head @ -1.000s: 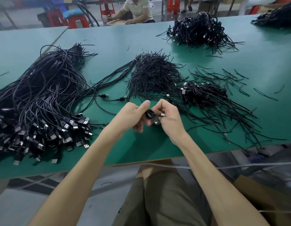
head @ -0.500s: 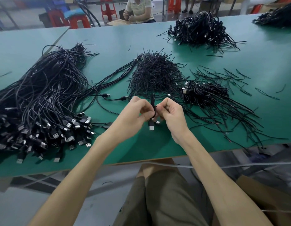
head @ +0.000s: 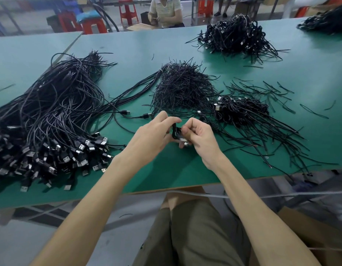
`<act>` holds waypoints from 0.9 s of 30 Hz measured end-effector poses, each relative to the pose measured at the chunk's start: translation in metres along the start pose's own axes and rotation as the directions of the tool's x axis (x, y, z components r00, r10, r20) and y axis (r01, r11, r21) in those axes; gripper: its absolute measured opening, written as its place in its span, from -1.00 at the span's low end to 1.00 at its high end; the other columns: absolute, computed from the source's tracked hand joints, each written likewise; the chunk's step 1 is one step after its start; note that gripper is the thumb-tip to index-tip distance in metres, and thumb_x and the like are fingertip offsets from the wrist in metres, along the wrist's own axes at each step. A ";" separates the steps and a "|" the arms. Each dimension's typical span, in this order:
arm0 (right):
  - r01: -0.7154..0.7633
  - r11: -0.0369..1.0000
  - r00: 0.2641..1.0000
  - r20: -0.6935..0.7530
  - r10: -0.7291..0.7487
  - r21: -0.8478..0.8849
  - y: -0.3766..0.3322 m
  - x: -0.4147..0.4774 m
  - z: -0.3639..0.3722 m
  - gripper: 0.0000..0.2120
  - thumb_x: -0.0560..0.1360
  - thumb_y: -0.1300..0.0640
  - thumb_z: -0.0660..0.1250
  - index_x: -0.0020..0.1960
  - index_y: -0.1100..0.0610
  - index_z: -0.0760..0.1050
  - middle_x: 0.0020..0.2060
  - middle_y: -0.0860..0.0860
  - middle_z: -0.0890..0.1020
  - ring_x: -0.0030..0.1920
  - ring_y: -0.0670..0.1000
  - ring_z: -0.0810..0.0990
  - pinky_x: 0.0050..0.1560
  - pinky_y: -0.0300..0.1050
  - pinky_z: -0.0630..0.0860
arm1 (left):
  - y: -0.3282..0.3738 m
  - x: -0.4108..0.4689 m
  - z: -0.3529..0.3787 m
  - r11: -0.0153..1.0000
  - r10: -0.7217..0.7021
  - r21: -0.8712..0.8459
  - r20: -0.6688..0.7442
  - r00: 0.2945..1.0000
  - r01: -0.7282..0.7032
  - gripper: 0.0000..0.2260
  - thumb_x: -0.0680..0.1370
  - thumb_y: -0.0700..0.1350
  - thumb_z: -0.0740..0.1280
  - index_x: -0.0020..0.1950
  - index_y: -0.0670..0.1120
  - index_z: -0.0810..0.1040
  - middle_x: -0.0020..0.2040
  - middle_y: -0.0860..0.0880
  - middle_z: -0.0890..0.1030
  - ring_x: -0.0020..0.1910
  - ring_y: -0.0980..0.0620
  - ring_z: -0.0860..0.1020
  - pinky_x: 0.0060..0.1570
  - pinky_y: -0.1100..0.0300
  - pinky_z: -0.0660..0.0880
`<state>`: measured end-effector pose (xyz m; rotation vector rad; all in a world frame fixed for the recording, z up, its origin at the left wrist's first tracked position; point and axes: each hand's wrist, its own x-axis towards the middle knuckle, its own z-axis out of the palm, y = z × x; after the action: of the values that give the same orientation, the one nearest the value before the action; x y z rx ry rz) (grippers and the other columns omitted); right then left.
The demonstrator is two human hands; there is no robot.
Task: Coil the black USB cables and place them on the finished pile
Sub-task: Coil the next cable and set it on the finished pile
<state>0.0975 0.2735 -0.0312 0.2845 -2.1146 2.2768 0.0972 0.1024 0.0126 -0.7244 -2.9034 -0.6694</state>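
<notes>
The coil is a small black bundle held in the air above the near part of the table, between the two hands. Its long axis runs up and down in the view, away from the person, leaning a little left at the top. Its silver plug sits at the lower end, by the right hand; which way the plug faces I cannot tell.

Half a second ago a loose tail stood up above the fingers and the plug hung free below them. Now no tail shows above, the bundle is shorter, and the plug is drawn up against the right fingers. The hands are a little further apart at the top.

The left hand pinches the upper left edge of the coil between thumb and forefinger, its other fingers curled beneath. The right hand has all fingers curled, thumb and fingertips pinching the coil's right side and lower end.

The finished pile lies just beyond and right of the right hand. A heap of ties lies beyond the hands. The loose cables spread across the left of the table, plugs toward the person. A far pile lies near the far edge, where another person sits
</notes>
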 end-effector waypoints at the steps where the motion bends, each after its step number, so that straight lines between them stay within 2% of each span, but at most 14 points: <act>1: -0.007 1.000 1.000 -0.009 0.007 -0.002 0.000 0.001 0.000 -0.77 0.63 0.42 0.20 -0.16 0.21 0.41 -0.39 0.06 0.58 -0.45 -0.02 0.57 -0.35 -0.33 0.44 | 0.001 0.000 -0.002 1.000 -0.010 0.022 -0.020 1.000 0.010 -0.71 0.63 -0.03 0.34 0.35 0.04 0.52 0.02 0.08 0.34 -0.06 -0.06 0.50 -0.01 -0.13 0.51; 2: -0.014 1.000 1.000 -0.023 0.013 -0.010 0.001 0.001 -0.001 -0.77 0.63 0.43 0.20 -0.16 0.21 0.41 -0.39 0.07 0.59 -0.45 -0.03 0.57 -0.35 -0.33 0.44 | 0.003 0.001 -0.003 0.999 -0.014 0.035 -0.034 0.999 0.015 -0.75 0.62 0.06 0.33 0.26 0.03 0.57 0.02 0.08 0.34 -0.08 -0.03 0.49 -0.05 -0.09 0.51; 4: -0.018 0.999 0.999 -0.042 0.017 -0.027 0.003 0.001 -0.003 -0.79 0.61 0.44 0.20 -0.15 0.24 0.42 -0.41 0.04 0.60 -0.45 -0.04 0.58 -0.33 -0.35 0.45 | 0.007 0.003 -0.004 0.997 0.010 0.083 -0.053 0.999 -0.006 -0.68 0.61 0.19 0.27 0.11 -0.02 0.60 0.03 0.06 0.35 -0.14 0.04 0.44 -0.18 -0.01 0.47; 7: 0.001 1.000 0.999 -0.041 -0.002 -0.016 0.003 0.001 -0.003 -0.77 0.61 0.41 0.25 -0.18 0.20 0.39 -0.40 0.04 0.59 -0.43 0.01 0.58 -0.32 -0.33 0.45 | 0.013 0.003 -0.005 0.981 0.059 0.187 -0.082 0.995 -0.043 -0.57 0.63 0.24 0.14 -0.03 -0.10 0.54 0.04 0.02 0.36 -0.15 0.08 0.36 -0.28 0.06 0.36; 9: 0.029 1.000 0.999 -0.046 -0.029 -0.001 0.002 0.002 -0.001 -0.75 0.62 0.33 0.30 -0.21 0.16 0.38 -0.39 0.06 0.58 -0.42 0.02 0.58 -0.32 -0.32 0.44 | 0.016 0.003 -0.004 0.980 0.026 0.198 -0.085 0.996 -0.008 -0.58 0.66 0.21 0.11 -0.04 -0.12 0.49 0.02 0.00 0.37 -0.17 0.01 0.39 -0.27 0.02 0.39; 12: 0.048 0.999 0.997 -0.063 -0.048 0.006 0.003 0.002 -0.001 -0.79 0.63 0.30 0.30 -0.18 0.22 0.40 -0.39 0.09 0.58 -0.41 0.03 0.58 -0.32 -0.31 0.45 | 0.022 0.005 0.000 0.992 -0.040 0.112 -0.094 0.995 0.050 -0.69 0.69 0.15 0.15 -0.01 -0.09 0.37 -0.07 0.01 0.40 -0.17 -0.14 0.48 -0.20 -0.07 0.44; 14: 0.054 0.999 0.996 -0.066 -0.053 0.007 0.005 0.001 -0.003 -0.81 0.64 0.32 0.27 -0.15 0.25 0.41 -0.39 0.09 0.58 -0.40 0.03 0.58 -0.32 -0.30 0.45 | 0.026 0.006 0.003 0.998 -0.039 0.047 -0.127 0.991 0.046 -0.74 0.69 0.12 0.18 -0.02 -0.05 0.33 -0.14 0.06 0.41 -0.17 -0.14 0.48 -0.21 -0.05 0.42; 17: 0.052 0.999 0.997 -0.066 -0.051 0.009 0.007 0.002 -0.006 -0.84 0.64 0.38 0.24 -0.13 0.29 0.41 -0.39 0.08 0.58 -0.41 0.03 0.57 -0.33 -0.31 0.45 | 0.028 0.009 0.004 1.000 -0.027 0.000 -0.171 0.985 0.027 -0.73 0.68 0.13 0.19 -0.04 -0.05 0.36 -0.09 0.02 0.40 -0.20 -0.10 0.48 -0.24 -0.02 0.42; 19: 0.051 0.999 0.997 -0.064 -0.052 -0.007 0.009 0.002 -0.005 -0.83 0.63 0.40 0.23 -0.14 0.28 0.41 -0.39 0.07 0.58 -0.41 0.02 0.58 -0.33 -0.32 0.44 | 0.026 0.012 0.005 0.997 -0.077 -0.025 -0.166 0.983 0.073 -0.72 0.68 0.15 0.20 -0.05 -0.04 0.39 -0.11 0.04 0.46 -0.20 -0.08 0.52 -0.23 -0.01 0.45; 22: 0.062 0.997 0.995 -0.077 -0.066 -0.043 0.011 0.003 -0.004 -0.77 0.62 0.38 0.25 -0.18 0.18 0.41 -0.40 -0.04 0.59 -0.42 -0.07 0.55 -0.34 -0.34 0.43 | 0.025 0.016 0.008 0.957 -0.211 -0.224 -0.111 0.971 0.183 -0.74 0.66 0.14 0.25 0.02 -0.05 0.41 -0.23 0.02 0.60 -0.28 -0.03 0.60 -0.22 0.04 0.52; 24: 0.066 0.996 0.994 -0.081 -0.070 -0.055 0.011 0.003 -0.004 -0.79 0.60 0.35 0.25 -0.19 0.16 0.41 -0.40 -0.08 0.59 -0.43 -0.09 0.54 -0.33 -0.30 0.45 | 0.027 0.018 0.008 0.900 -0.287 -0.372 -0.113 0.951 0.227 -0.76 0.65 0.10 0.30 0.11 -0.05 0.38 -0.32 0.00 0.62 -0.42 0.05 0.59 -0.34 0.22 0.47; 26: 0.068 0.996 0.994 -0.081 -0.073 -0.062 0.013 0.003 -0.005 -0.81 0.57 0.38 0.23 -0.18 0.18 0.40 -0.40 -0.10 0.58 -0.42 -0.11 0.54 -0.33 -0.30 0.44 | 0.030 0.019 0.006 0.795 -0.340 -0.554 -0.071 0.938 0.246 -0.76 0.65 -0.01 0.33 0.22 -0.08 0.37 -0.41 -0.03 0.62 -0.53 0.04 0.56 -0.45 0.29 0.44; 27: 0.070 0.996 0.993 -0.089 -0.076 -0.062 0.013 0.003 -0.005 -0.79 0.56 0.40 0.21 -0.19 0.17 0.40 -0.41 -0.12 0.57 -0.42 -0.15 0.53 -0.34 -0.33 0.42 | 0.030 0.019 0.006 0.732 -0.345 -0.635 -0.033 0.938 0.247 -0.77 0.66 -0.07 0.32 0.26 -0.11 0.40 -0.42 -0.05 0.63 -0.54 0.01 0.56 -0.47 0.24 0.48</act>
<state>0.0922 0.2770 -0.0443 0.2471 -2.0867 2.1404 0.0947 0.1368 0.0228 -0.2020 -2.6530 -1.6976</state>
